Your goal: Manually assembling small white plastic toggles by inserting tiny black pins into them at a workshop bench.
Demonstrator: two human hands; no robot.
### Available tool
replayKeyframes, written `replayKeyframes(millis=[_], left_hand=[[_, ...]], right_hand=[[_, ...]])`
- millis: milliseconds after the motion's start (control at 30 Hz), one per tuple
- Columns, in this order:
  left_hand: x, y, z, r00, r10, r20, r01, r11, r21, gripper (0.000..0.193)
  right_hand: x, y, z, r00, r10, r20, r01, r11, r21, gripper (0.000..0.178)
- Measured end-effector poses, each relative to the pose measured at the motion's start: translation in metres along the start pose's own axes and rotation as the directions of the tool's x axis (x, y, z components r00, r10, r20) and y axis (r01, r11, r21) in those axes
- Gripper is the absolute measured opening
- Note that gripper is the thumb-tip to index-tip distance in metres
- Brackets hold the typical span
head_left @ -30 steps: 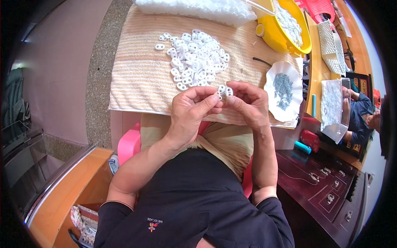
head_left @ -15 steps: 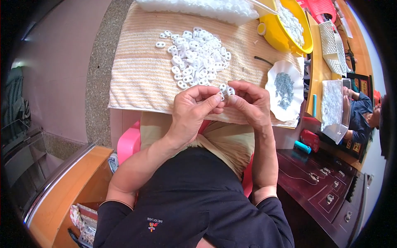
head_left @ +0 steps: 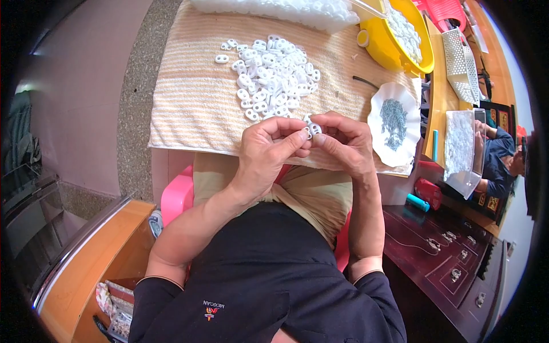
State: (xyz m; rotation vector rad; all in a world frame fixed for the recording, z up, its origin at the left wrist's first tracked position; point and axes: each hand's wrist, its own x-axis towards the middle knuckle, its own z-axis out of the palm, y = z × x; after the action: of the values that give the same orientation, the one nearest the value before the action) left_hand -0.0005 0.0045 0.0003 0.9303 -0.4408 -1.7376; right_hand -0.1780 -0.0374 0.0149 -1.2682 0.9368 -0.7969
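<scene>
Just over the towel's front edge, my two hands meet fingertip to fingertip. Thumb and forefinger of my right hand (head_left: pixel 345 140) pinch a small white oval plastic piece with two holes (head_left: pixel 315 129). My left hand (head_left: pixel 273 142) is closed against the piece's left side, gripping something tiny that its fingers mostly cover. Beyond the hands lies a loose heap of similar white two-holed pieces (head_left: pixel 273 74). A white fluted dish (head_left: pixel 378 140) to the right holds many thin dark metal bits (head_left: pixel 394 123).
A striped towel (head_left: pixel 191 108) covers the tabletop. At the back stand a clear box of white pieces (head_left: pixel 274 10) and a yellow basin (head_left: pixel 382 50). A black strip (head_left: pixel 364 81) lies near the dish. Another person (head_left: pixel 502 151) sits at far right beside a clear tray (head_left: pixel 459 146).
The white two-holed piece in my right fingers has turned and come left, against my left fingertips. The heap and the dish have stayed put.
</scene>
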Motion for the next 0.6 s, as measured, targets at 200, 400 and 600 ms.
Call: replayKeyframes(millis=[200, 400, 600], left_hand=[[-0.0005, 0.0002, -0.0001, 1.0, -0.004, 0.01, 0.004, 1.0, 0.014, 0.018], [-0.0005, 0.0003, 0.0003, 1.0, -0.006, 0.017, 0.006, 1.0, 0.008, 0.017], [0.0001, -0.0001, 0.0, 1.0, -0.004, 0.023, 0.004, 1.0, 0.004, 0.017]], right_hand=[[-0.0004, -0.0012, 0.0004, 1.0, 0.015, 0.006, -0.015, 1.0, -0.007, 0.025], [-0.0003, -0.0009, 0.0002, 0.999, 0.027, 0.028, -0.027, 1.0, 0.008, 0.025], [-0.0011, -0.0009, -0.001, 0.999, 0.041, 0.031, -0.041, 0.999, -0.019, 0.026]])
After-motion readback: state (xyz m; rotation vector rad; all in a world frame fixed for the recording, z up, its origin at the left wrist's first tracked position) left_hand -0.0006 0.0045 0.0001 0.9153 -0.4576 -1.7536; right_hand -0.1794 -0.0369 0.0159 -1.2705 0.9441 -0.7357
